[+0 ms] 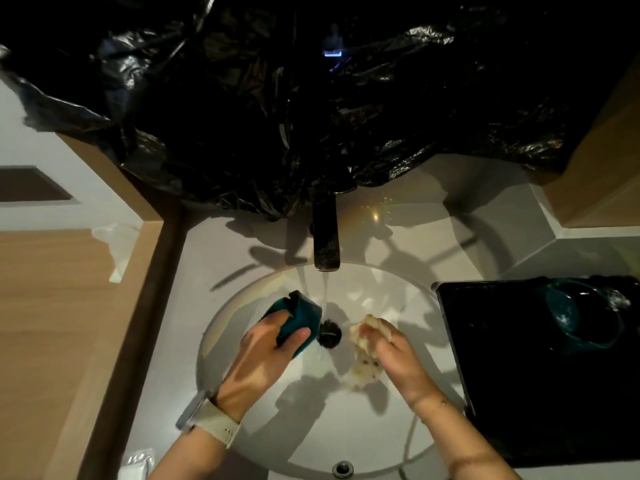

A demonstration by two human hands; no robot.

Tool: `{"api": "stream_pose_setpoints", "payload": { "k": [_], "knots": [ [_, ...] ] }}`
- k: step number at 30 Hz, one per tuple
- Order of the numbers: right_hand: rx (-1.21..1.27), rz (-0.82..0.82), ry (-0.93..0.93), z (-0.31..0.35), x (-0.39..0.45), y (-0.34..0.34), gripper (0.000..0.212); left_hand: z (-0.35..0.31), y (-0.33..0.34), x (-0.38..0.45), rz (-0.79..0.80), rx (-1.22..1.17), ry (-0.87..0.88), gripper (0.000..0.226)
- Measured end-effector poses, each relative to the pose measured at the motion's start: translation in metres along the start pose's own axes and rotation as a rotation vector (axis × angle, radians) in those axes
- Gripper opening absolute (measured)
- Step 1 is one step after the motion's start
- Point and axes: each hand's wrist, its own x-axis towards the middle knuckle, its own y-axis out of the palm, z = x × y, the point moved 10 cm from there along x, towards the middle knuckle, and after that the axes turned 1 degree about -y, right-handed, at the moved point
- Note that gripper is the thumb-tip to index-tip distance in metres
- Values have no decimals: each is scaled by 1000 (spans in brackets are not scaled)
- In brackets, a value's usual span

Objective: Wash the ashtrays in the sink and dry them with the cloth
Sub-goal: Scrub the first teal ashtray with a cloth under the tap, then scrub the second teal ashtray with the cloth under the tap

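Now the left hand (266, 344) grips a teal ashtray (300, 318) tilted over the sink (242, 299), beside the running water; just right of it, the right hand (398, 355) clutches a wadded cloth (363, 362).

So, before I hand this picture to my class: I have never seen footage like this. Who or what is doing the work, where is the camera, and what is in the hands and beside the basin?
There is no machine here. A person is working with two bare hands, and the single picture comes from a camera worn on the head, looking down.

Below is a white sink with water running from a dark tap towards the drain. The left hand grips a dark green ashtray, tilted next to the stream. The right hand holds a pale, crumpled cloth over the basin.

To the right of the sink lies a black tray with a second green ashtray on it. A black plastic sheet covers the wall behind the tap.
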Motion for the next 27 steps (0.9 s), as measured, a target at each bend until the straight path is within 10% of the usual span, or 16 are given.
{"api": "stream_pose_setpoints", "payload": {
  "k": [5,27],
  "knots": [
    [-22,-20,3,11,-1,3,27,-29,-42,-5,-283,615,413,37],
    [69,24,-7,37,-4,8,35,17,-107,81,-410,507,64,41]
  ]
}}
